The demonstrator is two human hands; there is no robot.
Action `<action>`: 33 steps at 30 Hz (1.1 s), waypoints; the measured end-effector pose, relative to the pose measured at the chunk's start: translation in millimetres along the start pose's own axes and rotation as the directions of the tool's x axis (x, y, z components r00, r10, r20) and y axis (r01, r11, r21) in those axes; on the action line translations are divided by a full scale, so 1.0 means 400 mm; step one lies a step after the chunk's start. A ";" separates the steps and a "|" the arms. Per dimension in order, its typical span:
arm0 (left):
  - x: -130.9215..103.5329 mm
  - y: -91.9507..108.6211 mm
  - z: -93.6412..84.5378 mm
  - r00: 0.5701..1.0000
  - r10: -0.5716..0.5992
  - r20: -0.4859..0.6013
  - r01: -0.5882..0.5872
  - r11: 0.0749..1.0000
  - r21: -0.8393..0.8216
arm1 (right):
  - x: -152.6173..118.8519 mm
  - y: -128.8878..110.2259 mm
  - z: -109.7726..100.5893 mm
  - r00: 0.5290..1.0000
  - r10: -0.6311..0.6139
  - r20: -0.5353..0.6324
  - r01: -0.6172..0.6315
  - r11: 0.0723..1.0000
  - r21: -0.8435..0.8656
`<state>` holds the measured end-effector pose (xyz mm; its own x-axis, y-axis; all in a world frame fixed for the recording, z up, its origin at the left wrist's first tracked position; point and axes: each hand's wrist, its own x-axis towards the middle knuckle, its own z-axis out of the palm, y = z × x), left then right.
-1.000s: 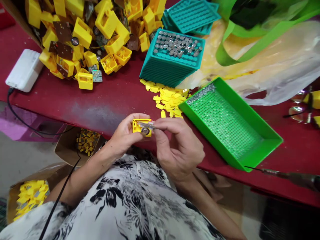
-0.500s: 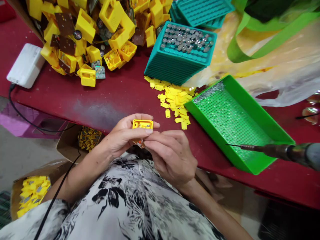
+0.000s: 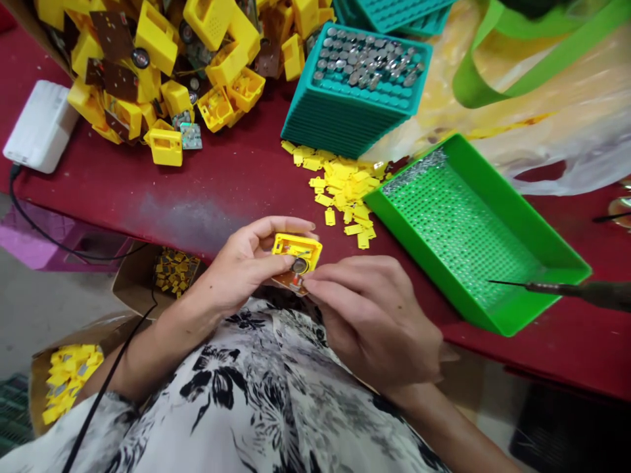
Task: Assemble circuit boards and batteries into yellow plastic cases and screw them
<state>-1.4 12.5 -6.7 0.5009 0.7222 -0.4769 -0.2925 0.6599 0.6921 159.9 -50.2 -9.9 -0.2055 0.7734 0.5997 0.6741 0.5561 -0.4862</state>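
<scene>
My left hand (image 3: 246, 259) is closed around a small yellow plastic housing (image 3: 310, 250), its open side facing up. The left thumb presses near a round dark speaker (image 3: 300, 265) at the housing's lower edge. A brown circuit board (image 3: 283, 280) with a small red and silver part sticks out below the housing, toward my body. My right hand (image 3: 374, 315) pinches the right end of this board between thumb and fingertips. The exact grip of the right fingertips is partly hidden.
Yellow housings (image 3: 165, 146) with boards and speakers pile up at the back left, near a white power bank (image 3: 42, 125). Small yellow covers (image 3: 345, 187) lie before stacked teal trays (image 3: 345, 112). A green screw tray (image 3: 537, 230) sits right, an electric screwdriver (image 3: 582, 289) hanging over it.
The housing has shifted slightly right and tilted, and the speaker and more of the brown board now show. My right hand has moved right. The camera view has shifted a little.
</scene>
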 end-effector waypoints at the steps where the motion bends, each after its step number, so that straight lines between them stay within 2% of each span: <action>1: -0.001 0.002 0.001 1.000 -0.006 -0.004 0.006 1.000 -0.003 | 0.003 0.002 -0.007 0.999 -0.014 0.033 0.015 1.000 -0.004; 4: -0.002 0.010 0.003 0.999 -0.042 0.009 0.042 0.998 -0.039 | 0.012 0.011 -0.027 0.985 -0.080 0.156 0.081 0.997 -0.001; 6: -0.003 0.013 0.004 0.999 -0.048 0.013 0.049 0.997 -0.065 | 0.016 0.017 -0.035 0.975 -0.126 0.182 0.130 0.992 -0.007; 8: -0.003 0.015 0.006 0.999 -0.039 -0.003 0.038 0.997 -0.060 | 0.017 0.019 -0.038 0.973 -0.159 0.165 0.163 0.986 -0.015; 13: -0.007 0.015 0.012 1.000 -0.001 -0.025 0.001 1.000 -0.007 | 0.010 0.018 -0.035 0.979 -0.145 0.144 0.148 0.989 -0.016; 18: -0.011 0.021 0.016 0.998 -0.041 0.053 0.041 0.999 0.007 | 0.005 0.011 -0.032 0.978 -0.170 0.122 0.172 0.985 -0.001; 25: 0.011 0.015 0.019 0.987 -0.150 0.058 0.152 0.988 -0.022 | -0.004 0.001 -0.026 0.994 -0.023 0.108 0.016 0.997 0.071; 30: 0.008 0.026 0.027 0.985 -0.157 0.076 0.160 0.986 -0.039 | -0.009 0.014 -0.025 0.990 -0.127 0.061 0.125 0.991 0.044; 33: 0.002 0.036 0.034 0.986 -0.145 0.078 0.148 0.988 -0.035 | -0.004 0.007 -0.031 0.989 -0.146 0.038 0.146 0.989 0.024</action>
<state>5.7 20.0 10.2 0.6001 0.6007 -0.5283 -0.2437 0.7663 0.5945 171.0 -53.5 -4.3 -0.3288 0.6947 0.6398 0.6198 0.6698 -0.4089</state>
